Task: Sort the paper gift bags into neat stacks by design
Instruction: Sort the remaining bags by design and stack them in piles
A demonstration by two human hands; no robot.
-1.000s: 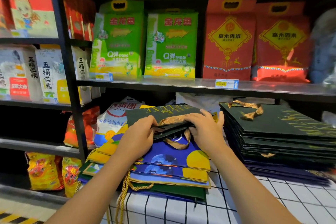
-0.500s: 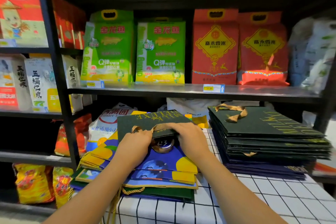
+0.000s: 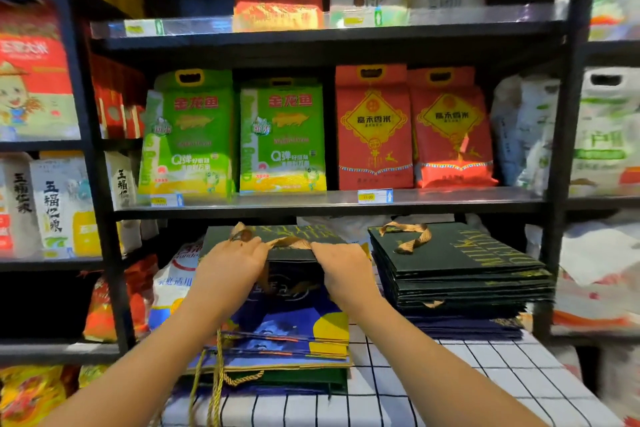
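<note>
Both hands hold one dark green gift bag [image 3: 277,246] by its near edge, lifted flat above the mixed pile — left hand [image 3: 230,263] and right hand [image 3: 341,269], fingers curled over the edge on either side of its gold ribbon handle [image 3: 289,242]. Gold lettering on the bag is too blurred to read. Beneath lies the pile of blue-and-yellow bags [image 3: 298,336] on a white gridded tabletop [image 3: 467,385]. To the right, well apart, a neat stack of dark green bags [image 3: 460,274], top one lettered "MILK" in gold, ribbon loose on top. Shelf behind: two green rice packs [image 3: 235,135], two red rice packs [image 3: 412,128] — price tags unreadable.
</note>
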